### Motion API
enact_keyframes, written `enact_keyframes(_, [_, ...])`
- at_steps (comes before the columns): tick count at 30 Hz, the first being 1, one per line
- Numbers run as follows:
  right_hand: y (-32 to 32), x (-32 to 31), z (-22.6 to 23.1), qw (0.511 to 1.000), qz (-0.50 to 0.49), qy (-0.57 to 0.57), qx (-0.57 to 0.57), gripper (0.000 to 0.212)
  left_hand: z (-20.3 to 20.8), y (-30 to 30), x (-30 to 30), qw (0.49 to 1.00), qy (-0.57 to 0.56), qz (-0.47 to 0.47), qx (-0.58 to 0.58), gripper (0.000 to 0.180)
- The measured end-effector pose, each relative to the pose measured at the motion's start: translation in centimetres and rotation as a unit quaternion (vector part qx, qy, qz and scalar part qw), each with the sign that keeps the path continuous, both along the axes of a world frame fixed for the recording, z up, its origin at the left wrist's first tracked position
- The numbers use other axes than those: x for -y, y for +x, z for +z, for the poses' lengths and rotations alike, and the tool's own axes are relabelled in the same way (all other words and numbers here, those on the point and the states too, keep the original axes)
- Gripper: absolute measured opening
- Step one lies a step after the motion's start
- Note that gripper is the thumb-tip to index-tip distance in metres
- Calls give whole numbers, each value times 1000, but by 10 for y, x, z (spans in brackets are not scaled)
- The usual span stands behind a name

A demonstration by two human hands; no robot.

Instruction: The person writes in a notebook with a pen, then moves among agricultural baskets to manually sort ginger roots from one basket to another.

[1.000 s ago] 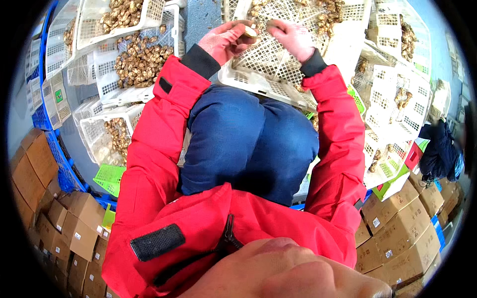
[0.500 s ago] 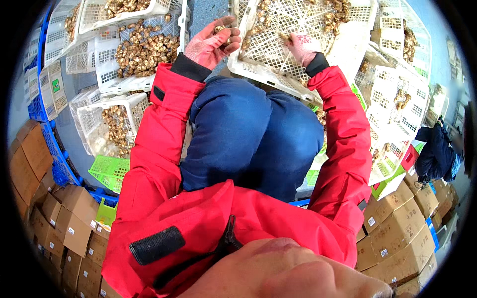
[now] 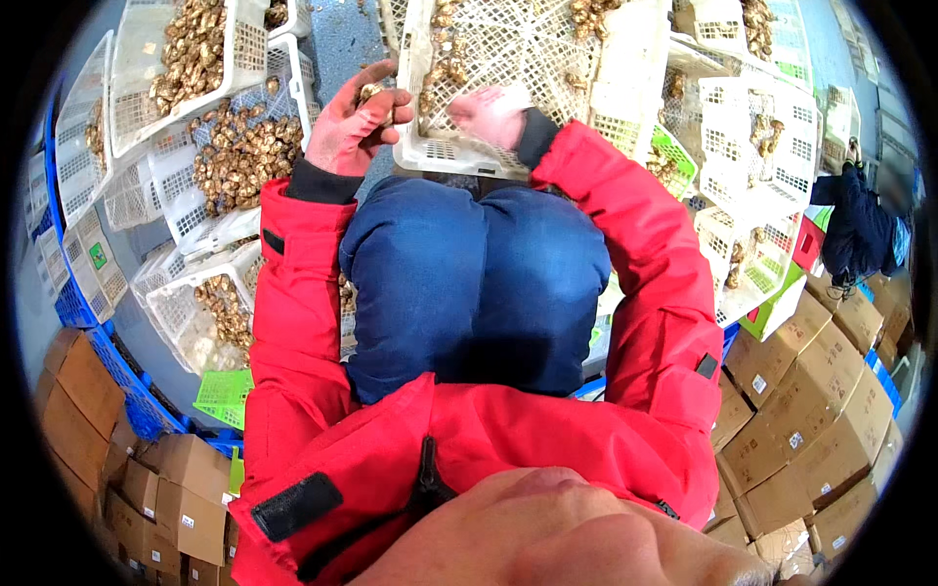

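Note:
My left hand (image 3: 350, 125), in a stained pinkish glove, is raised beside the left edge of a white plastic crate (image 3: 418, 73). Its fingers curl round a small pale-brown lumpy piece (image 3: 370, 92) that looks like a mushroom. Over the near part of that crate is my right hand (image 3: 491, 114), gloved and smeared by motion, so its fingers do not show clearly. Similar brown pieces (image 3: 590, 18) lie in the crate, grouped along its left side and at the far right. Much of its lattice bottom shows between them.
To the left, a white crate holds a heap of brown pieces (image 3: 244, 148); another full crate (image 3: 237, 44) stands beyond. More white crates (image 3: 743, 195) stand at the right, near a green basket (image 3: 674, 156). Cardboard boxes (image 3: 191, 498) are stacked behind on both sides.
My right hand has moved left across the crate, closer to my left hand. My left hand keeps the brown piece in its fingers. The whole view has shifted, with the crate now further left.

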State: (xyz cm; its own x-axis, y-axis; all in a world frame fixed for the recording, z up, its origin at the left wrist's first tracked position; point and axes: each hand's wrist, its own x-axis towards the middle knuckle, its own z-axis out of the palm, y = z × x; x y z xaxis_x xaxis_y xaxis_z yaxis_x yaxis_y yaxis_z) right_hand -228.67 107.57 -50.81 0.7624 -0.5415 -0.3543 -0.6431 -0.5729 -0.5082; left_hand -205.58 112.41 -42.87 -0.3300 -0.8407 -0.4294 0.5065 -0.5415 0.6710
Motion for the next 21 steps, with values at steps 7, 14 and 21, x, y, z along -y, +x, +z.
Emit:
enact_keyframes(7, [-165,57,-59,885,-257,-196,-334,26,-10,-79,56,984,-44,-139,-103,42])
enact_keyframes(14, [-117,53,-25,916,-388,34,-94,33,-64,-101,55,981,127,-83,-120,31])
enact_keyframes(21, [-131,113,-34,869,-467,-138,-92,40,-60,-117,70,953,174,-86,-235,26])
